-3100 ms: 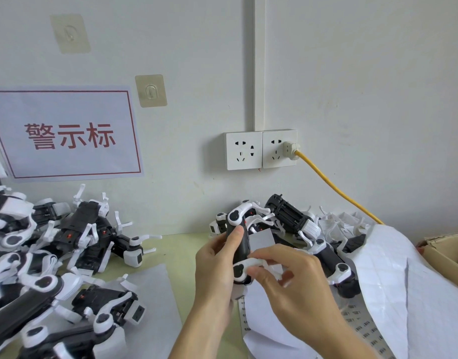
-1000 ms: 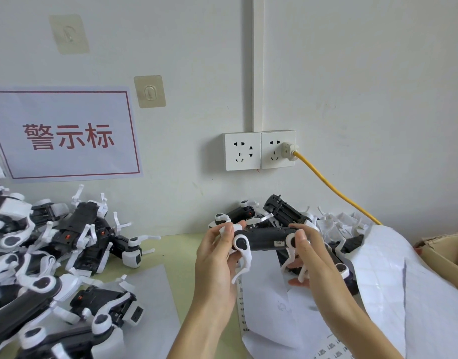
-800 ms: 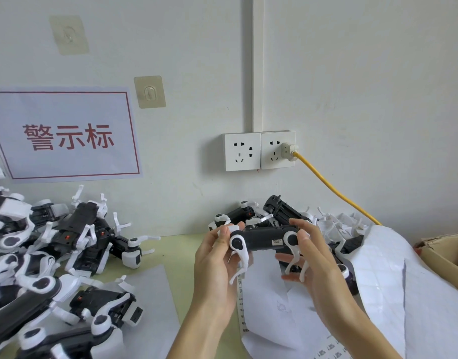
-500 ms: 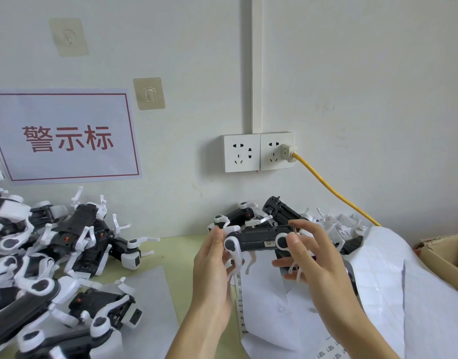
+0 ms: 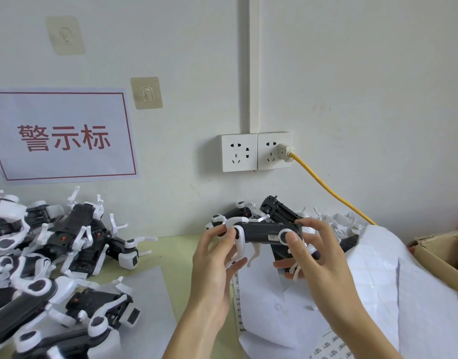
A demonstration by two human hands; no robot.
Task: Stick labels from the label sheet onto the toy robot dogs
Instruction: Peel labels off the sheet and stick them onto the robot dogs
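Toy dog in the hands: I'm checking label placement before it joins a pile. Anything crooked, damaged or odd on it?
Nothing stands out. The small white label sits flat and level on the toy dog, held between the left hand and right hand. Its print is too small to read.

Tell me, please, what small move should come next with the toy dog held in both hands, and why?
Probably set the held toy dog onto the pile of dogs on the left. A small label already sits on its black side, and the left hand and right hand grip it by its ends, so this one looks finished.
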